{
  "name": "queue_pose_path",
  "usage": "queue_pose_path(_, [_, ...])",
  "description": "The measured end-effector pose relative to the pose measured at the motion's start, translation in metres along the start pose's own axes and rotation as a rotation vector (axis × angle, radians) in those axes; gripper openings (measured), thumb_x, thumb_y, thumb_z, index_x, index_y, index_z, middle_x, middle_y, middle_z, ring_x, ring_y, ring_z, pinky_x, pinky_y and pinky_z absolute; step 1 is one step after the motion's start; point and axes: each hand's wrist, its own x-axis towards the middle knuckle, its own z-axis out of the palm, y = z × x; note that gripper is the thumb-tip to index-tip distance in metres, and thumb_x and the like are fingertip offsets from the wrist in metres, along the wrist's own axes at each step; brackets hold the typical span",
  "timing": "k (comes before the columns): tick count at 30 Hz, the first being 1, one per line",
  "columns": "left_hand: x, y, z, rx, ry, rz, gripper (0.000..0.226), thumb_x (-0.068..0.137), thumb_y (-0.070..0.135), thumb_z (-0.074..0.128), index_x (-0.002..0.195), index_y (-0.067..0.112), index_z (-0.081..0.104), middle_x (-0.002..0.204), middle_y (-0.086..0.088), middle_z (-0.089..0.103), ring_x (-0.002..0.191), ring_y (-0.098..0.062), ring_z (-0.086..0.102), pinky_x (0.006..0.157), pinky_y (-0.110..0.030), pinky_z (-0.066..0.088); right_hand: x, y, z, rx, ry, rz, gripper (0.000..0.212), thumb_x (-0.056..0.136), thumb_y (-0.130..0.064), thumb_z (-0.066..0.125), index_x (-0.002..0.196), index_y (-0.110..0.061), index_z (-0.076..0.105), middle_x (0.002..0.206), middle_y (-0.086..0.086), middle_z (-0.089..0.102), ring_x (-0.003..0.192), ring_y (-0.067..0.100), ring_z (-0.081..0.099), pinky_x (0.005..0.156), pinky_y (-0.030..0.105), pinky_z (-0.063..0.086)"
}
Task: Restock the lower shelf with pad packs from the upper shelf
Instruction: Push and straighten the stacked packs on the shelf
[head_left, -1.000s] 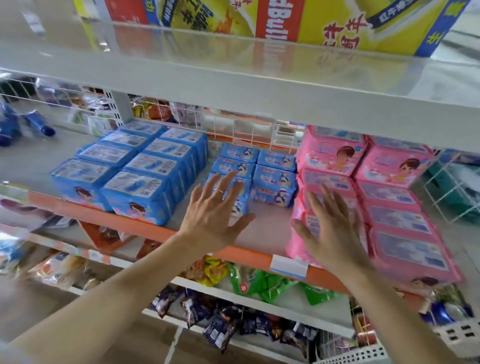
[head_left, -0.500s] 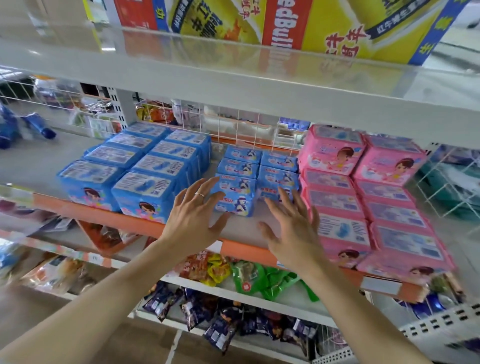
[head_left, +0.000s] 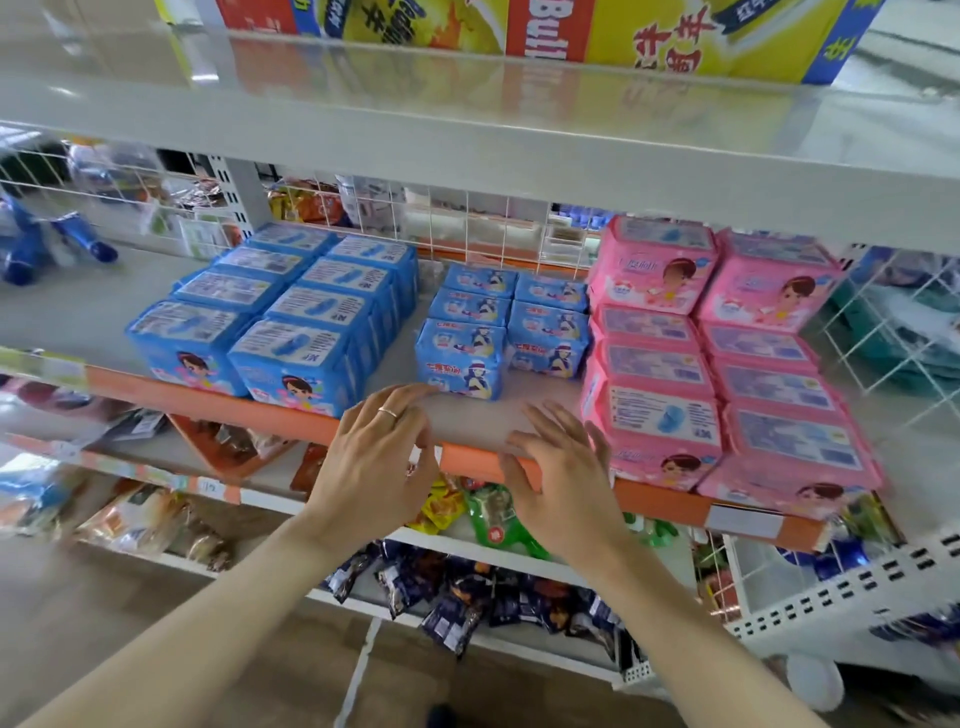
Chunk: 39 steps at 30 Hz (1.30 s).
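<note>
Orange-edged shelf (head_left: 291, 423), small blue pad pack (head_left: 460, 358) just beyond spread, empty left hand (head_left: 376, 462) and right hand (head_left: 563, 486).

Bright even light, glare on top shelf (head_left: 467, 104), blurred wide-angle edges

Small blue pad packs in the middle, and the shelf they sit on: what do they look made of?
Small blue pad packs: apparently thin glossy plastic film, judging by the sheen and soft puffy corners. Pale grey shelf: probably painted metal, smooth and matte, with an orange front lip.
</note>
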Motion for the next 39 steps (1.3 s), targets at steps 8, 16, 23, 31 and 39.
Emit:
queue_pose_path(8, [-0.014, -0.013, -0.019, -0.014, 0.027, -0.016, 0.008, 0.081, 0.016, 0.059, 0.075, 0.014, 0.055, 0.116, -0.002, 0.062, 0.103, -0.022, 0.061, 0.090, -0.035, 0.046, -0.006, -0.024, 0.015, 0.002, -0.005, -0.041, 0.042, 0.091, -0.046, 0.044, 0.111, -0.021, 0.071, 0.138, 0.001, 0.058, 0.133, 0.023, 0.047, 0.108, 0.056, 0.033])
queue_pose_path(16, [0.008, -0.065, -0.040, 0.055, -0.048, -0.053, 0.018, 0.091, 0.026, 0.061, 0.103, 0.013, 0.064, 0.138, -0.004, 0.055, 0.123, -0.029, 0.052, 0.097, -0.046, 0.042, 0.034, -0.070, 0.024, -0.107, -0.002, 0.046, 0.054, 0.094, -0.044, 0.051, 0.143, -0.021, 0.048, 0.151, 0.002, 0.044, 0.140, 0.029, 0.035, 0.114, 0.051, 0.024])
queue_pose_path(23, [0.001, -0.174, -0.050, 0.259, -0.265, -0.135, 0.050, 0.092, 0.055, 0.051, 0.139, 0.039, 0.047, 0.163, 0.000, 0.019, 0.149, -0.035, 0.014, 0.112, -0.061, 0.027, 0.062, -0.115, 0.061, -0.163, -0.198, 0.164, 0.066, 0.097, -0.053, 0.046, 0.154, -0.040, 0.016, 0.165, -0.006, 0.005, 0.152, 0.022, -0.001, 0.118, 0.051, 0.006])
queue_pose_path(31, [-0.018, -0.275, -0.053, 0.155, -0.189, -0.437, 0.102, 0.084, 0.061, 0.064, 0.159, 0.022, 0.006, 0.165, -0.014, -0.012, 0.150, -0.044, -0.007, 0.118, -0.065, 0.015, 0.099, -0.155, 0.133, 0.007, -0.327, 0.205, 0.080, 0.095, -0.049, 0.056, 0.157, -0.027, 0.011, 0.161, 0.003, 0.026, 0.146, 0.025, 0.030, 0.117, 0.045, 0.030])
queue_pose_path(39, [-0.009, -0.303, -0.056, 0.044, -0.167, -0.397, 0.081, 0.084, 0.046, 0.073, 0.149, 0.008, 0.041, 0.158, -0.023, 0.030, 0.149, -0.042, 0.018, 0.118, -0.058, 0.027, 0.107, -0.170, 0.146, 0.127, -0.293, 0.264, 0.079, 0.096, -0.036, 0.060, 0.157, -0.016, 0.014, 0.155, 0.002, 0.038, 0.141, 0.016, 0.037, 0.111, 0.026, 0.031])
